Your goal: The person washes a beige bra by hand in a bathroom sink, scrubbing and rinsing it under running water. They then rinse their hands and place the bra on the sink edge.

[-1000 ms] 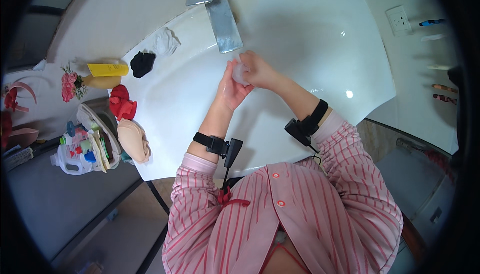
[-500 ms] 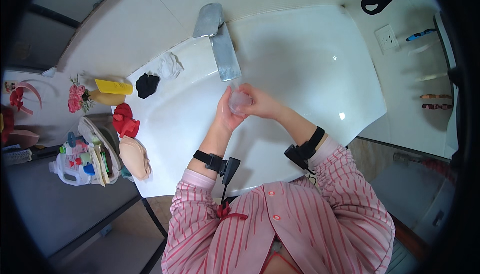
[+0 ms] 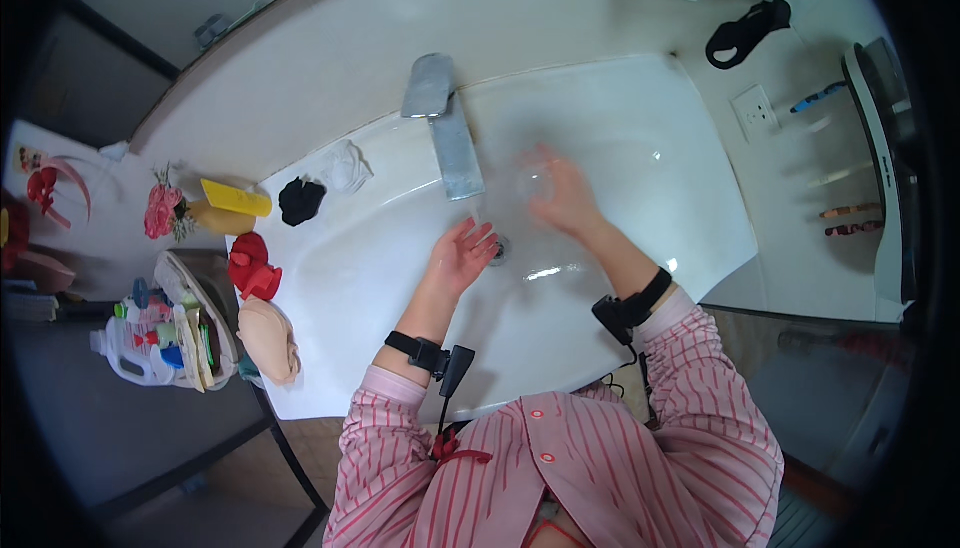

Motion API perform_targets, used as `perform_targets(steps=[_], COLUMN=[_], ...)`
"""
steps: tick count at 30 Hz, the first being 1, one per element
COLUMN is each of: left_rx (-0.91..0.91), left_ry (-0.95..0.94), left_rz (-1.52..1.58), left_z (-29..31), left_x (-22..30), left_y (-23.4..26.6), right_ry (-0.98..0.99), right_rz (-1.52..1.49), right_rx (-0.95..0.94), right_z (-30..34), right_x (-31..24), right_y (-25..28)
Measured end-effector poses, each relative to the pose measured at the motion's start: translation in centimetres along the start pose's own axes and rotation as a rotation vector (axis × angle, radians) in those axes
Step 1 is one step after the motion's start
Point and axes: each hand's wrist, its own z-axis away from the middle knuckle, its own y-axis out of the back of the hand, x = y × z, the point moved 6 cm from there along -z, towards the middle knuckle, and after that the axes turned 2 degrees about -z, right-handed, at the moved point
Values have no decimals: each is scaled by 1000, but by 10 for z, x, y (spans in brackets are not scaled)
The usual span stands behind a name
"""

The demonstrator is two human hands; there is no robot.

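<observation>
My left hand (image 3: 464,256) is palm up under the spout of the silver faucet (image 3: 457,158), its fingers stretched out and nothing in it. A thin stream of water seems to run from the spout onto the fingers. To the right, over the white sink (image 3: 620,238), my right hand (image 3: 566,196) grips a small, clear, round cup (image 3: 537,186). Motion blurs that hand and the cup, so its contents cannot be made out. Between the hands, the metal drain (image 3: 500,251) shows in the basin.
On the left rim lie a white cloth (image 3: 345,168), a black cloth (image 3: 300,201), a red cloth (image 3: 254,266) and a beige pad (image 3: 268,340). Beyond stand a yellow tube (image 3: 236,198) and a basket (image 3: 220,328) of bottles. A toothbrush holder (image 3: 885,178) hangs at right.
My hands have parted. The right one has moved right with the clear cup, and the left has let go of it and opened under the spout. The whole view has shifted slightly.
</observation>
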Motion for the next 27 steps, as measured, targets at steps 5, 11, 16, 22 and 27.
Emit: perform_targets(steps=[5,11,16,22,27], left_rx=[-127,-204,-144,-171,-923], left_ry=[-70,-129,-205,-72,173], left_rz=[-3,-19,-46,94,623], left_z=[-5,2,11,-1,2], left_x=[6,24,26,9,2], left_y=[-25,-56,-56,-34,-43], right_ry=[-204,-223,-291,-363,-1106], right_rz=[-333,-75,76,-854,-1814], right_rx=[205,338,296,-15,-263], right_z=[-33,-79,-86,-31,16], right_x=[45,78,93,22,-29], right_y=[25,10,1,-34,-128])
